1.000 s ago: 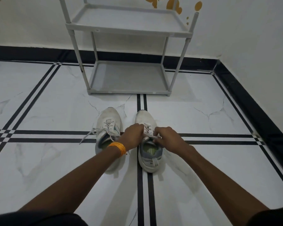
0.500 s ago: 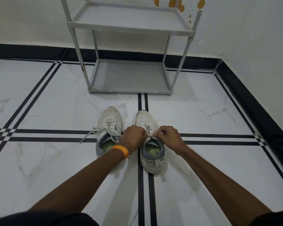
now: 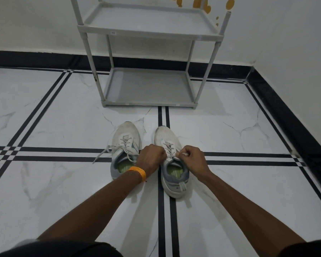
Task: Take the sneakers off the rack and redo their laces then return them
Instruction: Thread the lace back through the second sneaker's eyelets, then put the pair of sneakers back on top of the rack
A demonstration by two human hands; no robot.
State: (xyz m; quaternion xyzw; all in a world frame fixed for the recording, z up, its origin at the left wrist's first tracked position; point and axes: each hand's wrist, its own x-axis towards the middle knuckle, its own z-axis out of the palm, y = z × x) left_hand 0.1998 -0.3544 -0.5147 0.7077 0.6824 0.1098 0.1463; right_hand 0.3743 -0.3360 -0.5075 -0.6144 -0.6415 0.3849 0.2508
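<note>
Two white sneakers with grey heels and green insoles stand side by side on the floor, toes pointing to the rack. The left sneaker (image 3: pixel 125 140) has its laces loose, one end trailing out to the left. Over the tongue of the right sneaker (image 3: pixel 172 175), my left hand (image 3: pixel 151 157), with an orange band on its wrist, and my right hand (image 3: pixel 191 160) each pinch an end of that shoe's white lace (image 3: pixel 170 148). The grey two-shelf rack (image 3: pixel 148 103) stands just beyond the shoes with nothing on its shelves.
The floor is white marble tile with black stripe lines (image 3: pixel 161 210). A white wall with a black skirting (image 3: pixel 295 117) runs along the right side and behind the rack. Open floor lies to the left of the sneakers.
Both hands have stayed at the right sneaker's lace, drawing slightly apart and pulling the ends. The view shifted a little closer to the shoes.
</note>
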